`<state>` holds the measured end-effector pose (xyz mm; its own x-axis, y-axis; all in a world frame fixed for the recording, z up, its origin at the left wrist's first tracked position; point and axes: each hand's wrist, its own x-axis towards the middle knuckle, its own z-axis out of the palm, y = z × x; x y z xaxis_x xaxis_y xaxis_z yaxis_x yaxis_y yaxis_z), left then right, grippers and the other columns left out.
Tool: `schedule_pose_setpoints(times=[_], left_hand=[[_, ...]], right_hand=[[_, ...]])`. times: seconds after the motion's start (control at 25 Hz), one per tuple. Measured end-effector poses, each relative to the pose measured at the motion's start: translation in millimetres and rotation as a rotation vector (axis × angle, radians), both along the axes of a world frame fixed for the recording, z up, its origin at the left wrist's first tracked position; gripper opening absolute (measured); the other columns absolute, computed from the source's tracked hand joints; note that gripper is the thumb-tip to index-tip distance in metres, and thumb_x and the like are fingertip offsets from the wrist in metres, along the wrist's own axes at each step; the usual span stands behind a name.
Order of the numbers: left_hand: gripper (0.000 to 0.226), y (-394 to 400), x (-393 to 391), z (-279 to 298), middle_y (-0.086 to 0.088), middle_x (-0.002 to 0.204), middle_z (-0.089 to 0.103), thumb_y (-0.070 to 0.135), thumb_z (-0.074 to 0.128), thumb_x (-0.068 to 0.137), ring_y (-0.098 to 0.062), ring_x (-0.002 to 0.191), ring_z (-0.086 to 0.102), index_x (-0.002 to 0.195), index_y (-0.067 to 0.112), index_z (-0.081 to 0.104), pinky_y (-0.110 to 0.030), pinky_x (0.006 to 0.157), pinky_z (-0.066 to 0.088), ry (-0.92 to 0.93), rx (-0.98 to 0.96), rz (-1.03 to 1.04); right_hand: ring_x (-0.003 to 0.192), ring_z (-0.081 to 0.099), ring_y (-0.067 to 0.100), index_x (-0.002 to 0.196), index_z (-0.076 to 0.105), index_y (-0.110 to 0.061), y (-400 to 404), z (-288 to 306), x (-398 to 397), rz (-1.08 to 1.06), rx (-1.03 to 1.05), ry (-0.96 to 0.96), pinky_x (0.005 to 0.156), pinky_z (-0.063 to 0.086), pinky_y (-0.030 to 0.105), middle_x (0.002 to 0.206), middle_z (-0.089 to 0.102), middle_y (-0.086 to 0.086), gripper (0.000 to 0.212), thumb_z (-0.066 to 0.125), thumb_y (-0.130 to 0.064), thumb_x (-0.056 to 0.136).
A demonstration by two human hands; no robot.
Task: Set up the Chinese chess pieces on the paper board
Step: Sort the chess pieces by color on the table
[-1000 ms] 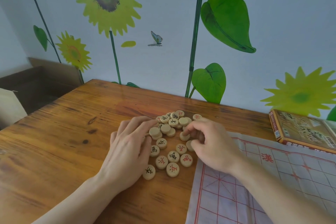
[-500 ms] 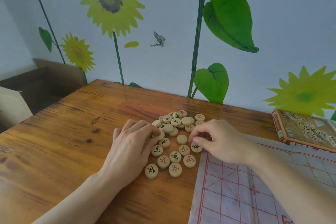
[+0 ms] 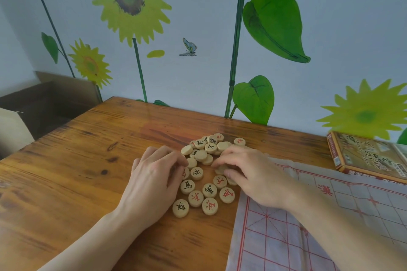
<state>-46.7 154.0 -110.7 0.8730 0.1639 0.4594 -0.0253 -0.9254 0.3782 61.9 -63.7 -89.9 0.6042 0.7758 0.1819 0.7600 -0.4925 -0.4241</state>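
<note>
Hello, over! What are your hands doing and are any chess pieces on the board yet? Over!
Left hand and right hand both in the pile of pieces, sorting. Paper board bare where visible. Nothing in the way.

Red-gridded white paper board

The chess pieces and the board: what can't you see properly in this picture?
- Head view: the left hand covers some pieces; whether it grips one is hidden.
- The right hand curls over a piece; its face is hidden.
- Several pieces lie blank side up, their characters unseen.
- The paper board is cut off by the bottom and right edges.
- The box print is blurred.
</note>
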Motion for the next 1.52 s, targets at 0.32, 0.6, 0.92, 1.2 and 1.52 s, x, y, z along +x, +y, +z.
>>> schedule_pose_setpoints(times=[0.32, 0.6, 0.92, 1.2, 1.52], left_hand=[[0.028, 2.8, -1.2, 3.7, 0.018, 0.107, 0.057, 0.009, 0.070, 0.089, -0.009, 0.103, 0.053, 0.108, 0.030, 0.072, -0.035, 0.087, 0.050, -0.082, -0.109, 0.061], [0.023, 6.2, -0.6, 1.1, 0.026, 0.103, 0.057, 0.017, 0.070, 0.092, 0.002, 0.087, 0.059, 0.105, 0.037, 0.071, -0.013, 0.073, 0.045, 0.000, -0.168, 0.033], [0.013, 10.6, -5.9, 3.9, 0.013, 0.077, 0.070, 0.023, 0.066, 0.095, -0.009, 0.076, 0.061, 0.093, 0.036, 0.069, -0.020, 0.063, 0.049, -0.021, -0.273, 0.083], [0.011, 13.5, -22.5, 9.2, 0.022, 0.091, 0.068, 0.028, 0.077, 0.087, -0.007, 0.090, 0.064, 0.088, 0.039, 0.074, -0.017, 0.071, 0.050, 0.089, -0.201, -0.091], [0.009, 20.1, -19.0, 9.0, 0.020, 0.087, 0.062, 0.030, 0.077, 0.087, -0.007, 0.090, 0.061, 0.085, 0.037, 0.072, -0.014, 0.070, 0.048, 0.034, -0.204, -0.020]], right_hand=[[0.090, 0.049, -0.007, 0.114, 0.069, -0.039, -2.0, -0.1, 3.8, -0.082, 0.048, 0.093, 0.073, 0.036, 0.013, 0.102, 0.050, -0.019, 0.020, 0.063, -0.028, 0.099], [0.086, 0.063, 0.005, 0.091, 0.077, -0.031, -3.0, -1.5, 1.0, -0.080, 0.208, -0.003, 0.072, 0.049, 0.017, 0.088, 0.068, -0.018, 0.019, 0.082, -0.014, 0.083], [0.083, 0.067, 0.003, 0.086, 0.082, -0.030, -6.2, 2.2, 3.2, -0.058, 0.215, 0.061, 0.070, 0.052, 0.015, 0.085, 0.072, -0.018, 0.012, 0.084, -0.018, 0.083], [0.085, 0.063, 0.003, 0.106, 0.076, -0.032, 7.0, 6.4, -0.4, -0.096, 0.211, -0.025, 0.077, 0.052, 0.022, 0.094, 0.067, -0.016, 0.019, 0.074, -0.021, 0.090], [0.095, 0.054, 0.004, 0.124, 0.069, -0.025, 48.2, 0.1, -0.7, -0.065, 0.111, -0.092, 0.083, 0.044, 0.019, 0.110, 0.058, -0.013, 0.027, 0.066, -0.020, 0.098]])
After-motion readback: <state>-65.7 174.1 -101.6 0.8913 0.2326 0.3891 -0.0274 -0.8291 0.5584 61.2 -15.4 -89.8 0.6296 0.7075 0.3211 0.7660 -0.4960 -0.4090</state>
